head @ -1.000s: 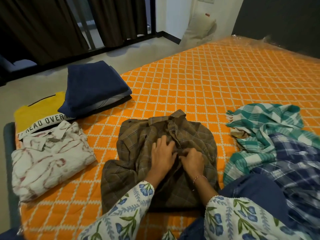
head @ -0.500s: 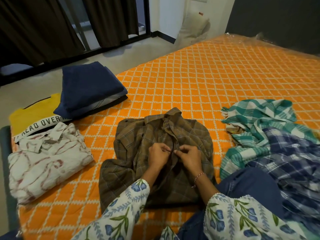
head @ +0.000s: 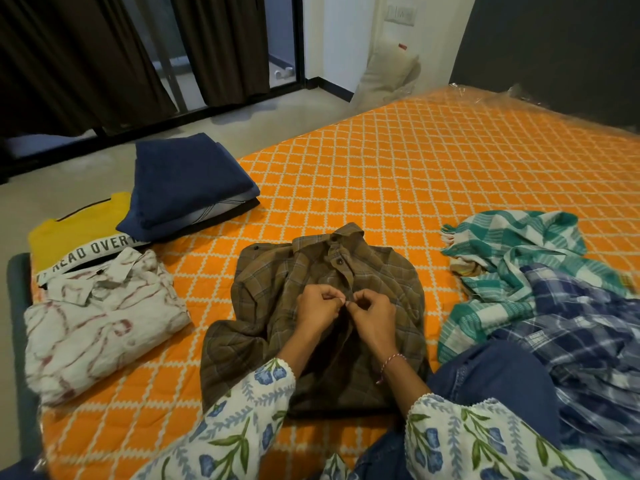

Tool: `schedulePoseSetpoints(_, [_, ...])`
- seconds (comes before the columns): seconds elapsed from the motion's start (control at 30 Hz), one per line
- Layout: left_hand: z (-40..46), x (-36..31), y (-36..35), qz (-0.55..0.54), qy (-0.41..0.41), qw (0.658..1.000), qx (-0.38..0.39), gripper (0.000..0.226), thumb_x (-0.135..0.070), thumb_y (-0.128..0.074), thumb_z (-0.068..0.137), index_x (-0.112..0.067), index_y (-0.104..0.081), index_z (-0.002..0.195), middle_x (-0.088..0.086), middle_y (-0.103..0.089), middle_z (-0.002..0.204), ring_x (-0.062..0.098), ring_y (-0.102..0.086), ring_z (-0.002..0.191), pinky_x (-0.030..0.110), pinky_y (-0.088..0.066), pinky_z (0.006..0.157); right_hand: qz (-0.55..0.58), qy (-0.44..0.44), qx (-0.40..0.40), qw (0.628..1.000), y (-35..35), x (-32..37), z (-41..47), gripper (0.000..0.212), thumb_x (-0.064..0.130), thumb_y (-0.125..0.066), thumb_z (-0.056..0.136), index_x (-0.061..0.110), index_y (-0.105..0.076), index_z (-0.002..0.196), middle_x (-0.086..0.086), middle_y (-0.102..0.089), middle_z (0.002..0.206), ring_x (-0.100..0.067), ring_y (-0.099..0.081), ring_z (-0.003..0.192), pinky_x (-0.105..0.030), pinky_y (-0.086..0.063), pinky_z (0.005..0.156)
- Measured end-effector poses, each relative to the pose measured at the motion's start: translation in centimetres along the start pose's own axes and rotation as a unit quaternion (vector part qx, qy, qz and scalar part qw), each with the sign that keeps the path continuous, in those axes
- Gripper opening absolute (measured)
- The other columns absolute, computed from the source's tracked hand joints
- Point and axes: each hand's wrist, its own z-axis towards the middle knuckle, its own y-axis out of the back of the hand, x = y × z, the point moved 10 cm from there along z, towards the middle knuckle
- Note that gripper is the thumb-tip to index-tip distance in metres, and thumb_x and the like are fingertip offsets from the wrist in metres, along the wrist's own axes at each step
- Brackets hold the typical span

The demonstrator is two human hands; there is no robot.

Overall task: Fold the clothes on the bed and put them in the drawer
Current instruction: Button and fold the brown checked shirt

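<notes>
A brown checked shirt [head: 277, 299] lies front-up on the orange quilted bed [head: 415, 188], collar away from me, one button closed near the collar. My left hand [head: 317, 308] and my right hand [head: 372, 315] meet at the middle of its button strip, each pinching an edge of the placket with curled fingers. At the left lie folded clothes: a white shirt with red streaks [head: 97, 317], a yellow printed T-shirt [head: 69, 233] and a folded navy stack [head: 187, 181].
A crumpled teal checked cloth [head: 512, 258] and a blue checked cloth [head: 581, 334] lie heaped at the right, next to my knee in blue jeans [head: 491, 372]. Floor, dark curtains and a glass door lie beyond the bed's left edge. No drawer is in view.
My hands went from lying flat on the shirt front to pinching the placket at the middle; both have risen slightly towards the collar. The view has tilted a little.
</notes>
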Motion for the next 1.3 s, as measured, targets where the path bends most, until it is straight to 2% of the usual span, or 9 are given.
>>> schedulePoseSetpoints(0.2, [-0.2, -0.6, 0.2, -0.05, 0.0, 0.999, -0.001, 0.013, 0.004, -0.061, 0.086, -0.002, -0.07, 0.081, 0.001, -0.063, 0.067, 0.009, -0.06, 0.063, 0.016, -0.051, 0.061, 0.002, -0.001, -0.011, 1.0, 0.2, 0.0, -0.2, 0.006, 0.011, -0.067, 0.082, 0.008, -0.069, 0.077, -0.007, -0.067, 0.074, -0.018, -0.062, 0.072, -0.034, -0.049, 0.065])
schedulePoseSetpoints(0.4, [-0.2, -1.0, 0.0, -0.034, -0.024, 0.999, 0.015, 0.015, 0.002, -0.063, 0.086, -0.008, -0.069, 0.078, 0.002, -0.065, 0.068, 0.012, -0.06, 0.065, 0.022, -0.052, 0.065, 0.036, -0.007, -0.006, 0.999, 0.3, 0.0, -0.2, 0.009, 0.005, -0.063, 0.085, 0.008, -0.072, 0.083, -0.003, -0.067, 0.079, -0.011, -0.059, 0.074, -0.026, -0.046, 0.068])
schedulePoseSetpoints(0.53, [-0.3, -0.8, -0.1, -0.027, -0.024, 0.999, 0.008, 0.01, 0.001, -0.063, 0.086, -0.004, -0.071, 0.083, 0.001, -0.065, 0.071, 0.009, -0.061, 0.067, 0.019, -0.05, 0.063, 0.055, -0.051, 0.031, 0.997, -0.2, -0.6, 0.2, 0.016, 0.004, -0.059, 0.085, 0.006, -0.073, 0.08, -0.005, -0.066, 0.072, -0.012, -0.055, 0.065, -0.028, -0.042, 0.061])
schedulePoseSetpoints(0.7, [-0.4, -0.4, -0.1, -0.054, -0.016, 0.998, 0.004, 0.017, 0.005, -0.063, 0.085, -0.008, -0.068, 0.076, 0.002, -0.064, 0.069, 0.013, -0.062, 0.067, 0.026, -0.055, 0.069, 0.155, -0.117, 0.082, 0.978, -0.6, -1.7, 0.5, 0.022, 0.006, -0.053, 0.092, 0.0, -0.073, 0.085, -0.011, -0.066, 0.074, -0.016, -0.06, 0.067, -0.022, -0.048, 0.058])
schedulePoseSetpoints(0.83, [-1.0, -0.2, -0.2, -0.133, 0.01, 0.991, 0.008, 0.02, 0.007, -0.06, 0.086, -0.009, -0.066, 0.075, 0.003, -0.064, 0.072, 0.011, -0.064, 0.07, 0.019, -0.055, 0.066, 0.114, -0.047, 0.082, 0.989, -0.1, -0.4, 0.6, 0.01, 0.001, -0.063, 0.086, -0.002, -0.072, 0.085, -0.009, -0.068, 0.077, -0.012, -0.06, 0.068, -0.018, -0.049, 0.061])
schedulePoseSetpoints(0.93, [-1.3, 0.2, -0.1, -0.191, 0.033, 0.981, -0.002, 0.019, 0.002, -0.059, 0.088, -0.009, -0.067, 0.075, 0.006, -0.066, 0.075, 0.014, -0.064, 0.074, 0.024, -0.057, 0.072, 0.043, -0.011, 0.061, 0.997, 0.0, 0.2, 0.9, 0.005, 0.005, -0.067, 0.082, 0.004, -0.072, 0.081, -0.003, -0.067, 0.074, -0.007, -0.059, 0.067, -0.019, -0.044, 0.061])
schedulePoseSetpoints(1.07, [-1.1, -0.4, -0.1, -0.137, 0.004, 0.99, -0.007, 0.013, -0.009, -0.071, 0.081, -0.02, -0.07, 0.073, 0.006, -0.071, 0.079, 0.019, -0.067, 0.081, 0.035, -0.055, 0.079, -0.033, 0.026, 0.016, 0.999, 0.2, 1.1, 0.7, 0.008, 0.008, -0.065, 0.083, 0.012, -0.072, 0.08, 0.003, -0.065, 0.072, -0.007, -0.059, 0.068, -0.015, -0.042, 0.056])
schedulePoseSetpoints(1.17, [-1.0, -0.1, 0.7, -0.102, 0.0, 0.994, -0.048, 0.011, -0.005, -0.071, 0.08, -0.014, -0.069, 0.076, 0.008, -0.069, 0.079, 0.026, -0.067, 0.084, 0.039, -0.056, 0.079, -0.065, 0.034, 0.007, 0.997, 0.1, 1.4, 0.3, 0.007, 0.015, -0.067, 0.084, 0.014, -0.072, 0.079, 0.001, -0.068, 0.075, -0.011, -0.061, 0.072, -0.023, -0.047, 0.063])
schedulePoseSetpoints(1.3, [-1.1, 0.5, 0.2, -0.19, 0.035, 0.981, -0.026, 0.013, 0.003, -0.063, 0.086, -0.009, -0.064, 0.08, 0.005, -0.064, 0.078, 0.014, -0.063, 0.075, 0.019, -0.055, 0.062, 0.045, -0.042, 0.042, 0.997, -0.1, 0.2, 0.9, 0.018, 0.008, -0.064, 0.085, 0.014, -0.071, 0.07, -0.002, -0.067, 0.069, -0.013, -0.061, 0.067, -0.023, -0.048, 0.058])
